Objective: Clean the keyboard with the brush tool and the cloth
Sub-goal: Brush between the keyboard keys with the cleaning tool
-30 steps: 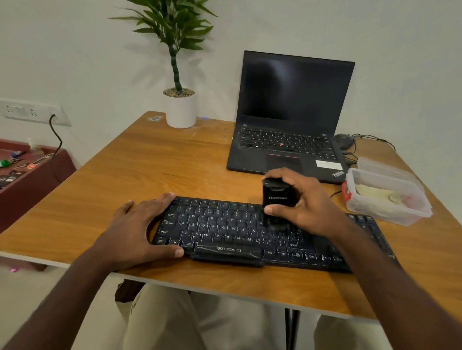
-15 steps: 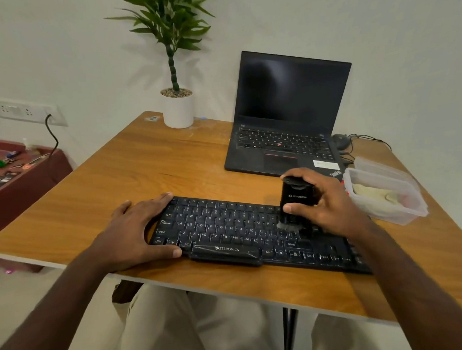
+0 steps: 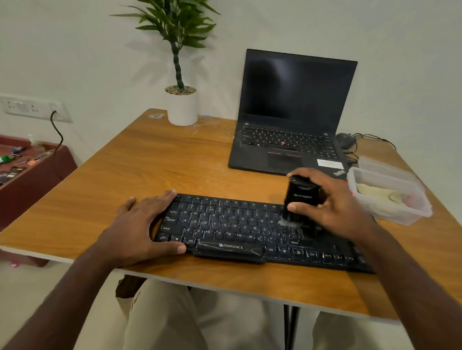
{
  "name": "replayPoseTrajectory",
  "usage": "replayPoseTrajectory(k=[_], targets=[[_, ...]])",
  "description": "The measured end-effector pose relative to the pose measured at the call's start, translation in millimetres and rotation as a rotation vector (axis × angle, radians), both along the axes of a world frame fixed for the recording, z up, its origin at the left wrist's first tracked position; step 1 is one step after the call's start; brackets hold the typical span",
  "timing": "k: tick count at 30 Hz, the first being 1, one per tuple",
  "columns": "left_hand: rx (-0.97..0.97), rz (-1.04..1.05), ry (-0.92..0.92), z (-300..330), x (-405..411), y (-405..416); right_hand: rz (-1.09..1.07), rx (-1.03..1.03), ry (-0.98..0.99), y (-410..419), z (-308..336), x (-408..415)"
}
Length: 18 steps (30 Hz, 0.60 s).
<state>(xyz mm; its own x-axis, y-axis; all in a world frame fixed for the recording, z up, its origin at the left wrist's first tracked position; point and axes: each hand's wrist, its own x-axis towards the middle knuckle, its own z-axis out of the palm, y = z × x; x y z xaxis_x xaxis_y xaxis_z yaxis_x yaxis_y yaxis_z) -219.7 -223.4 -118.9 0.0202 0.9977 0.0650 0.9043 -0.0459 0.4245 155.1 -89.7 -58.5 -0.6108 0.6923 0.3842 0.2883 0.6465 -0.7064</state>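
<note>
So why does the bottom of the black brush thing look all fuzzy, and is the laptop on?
In the head view, the brush tool has bristles smeared pale over the keyboard, likely motion blur; the right hand gripping it is slightly soft too. The laptop screen is dark, showing only a faint reflection.

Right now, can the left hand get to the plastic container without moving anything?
Probably not easily. The left hand rests on the keyboard's left end, while the plastic container sits at the table's far right, beyond the right hand gripping the brush tool. That arm blocks the crossing.
</note>
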Motion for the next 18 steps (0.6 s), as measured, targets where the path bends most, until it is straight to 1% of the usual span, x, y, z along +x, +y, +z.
replayPoseTrajectory(k=[2, 4, 6, 8, 10, 13, 15, 18], targets=[[0.072, -0.01, 0.066, -2, 5, -3, -0.055, 0.0, 0.01, 0, 3, 18], [0.23, -0.015, 0.126, -3, 25, -9, -0.087, -0.016, 0.063, -1, 4, 26], [0.36, -0.024, 0.132, 1, 60, -14, -0.123, -0.046, 0.13, -5, 5, 24], [0.414, -0.056, 0.139, 7, 101, -13, -0.121, -0.03, 0.149, -8, 3, 12], [0.391, -0.068, 0.178, 8, 133, -4, -0.081, -0.011, 0.126, -12, -2, -5], [0.279, -0.027, 0.23, 7, 150, 7, -0.047, -0.006, 0.095, -13, -10, -22], [0.252, -0.012, 0.229, 3, 149, 9, -0.041, 0.006, 0.033, -7, -9, -14], [0.259, 0.001, 0.219, 1, 147, 10, -0.021, -0.031, -0.048, 1, -3, 13]])
